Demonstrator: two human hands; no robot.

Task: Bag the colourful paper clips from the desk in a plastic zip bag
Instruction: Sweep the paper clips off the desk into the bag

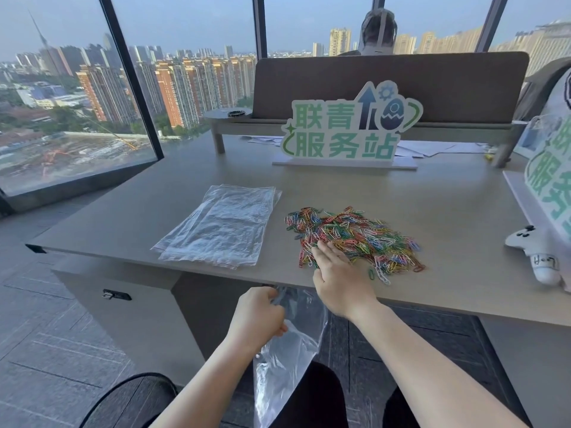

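A heap of colourful paper clips [355, 236] lies on the grey desk [432, 205], right of centre near the front edge. My right hand [340, 279] lies palm down on the near edge of the heap, fingers stretched over the clips. My left hand [256, 316] grips the top of a clear plastic zip bag [287, 359], which hangs below the desk's front edge in front of my lap. A few clips show faintly inside the bag.
A stack of spare clear bags [222, 223] lies left of the heap. A green-lettered standing sign [346, 131] stands further back, a white plush toy [537, 257] at the right edge. A person sits behind the brown divider [389, 84].
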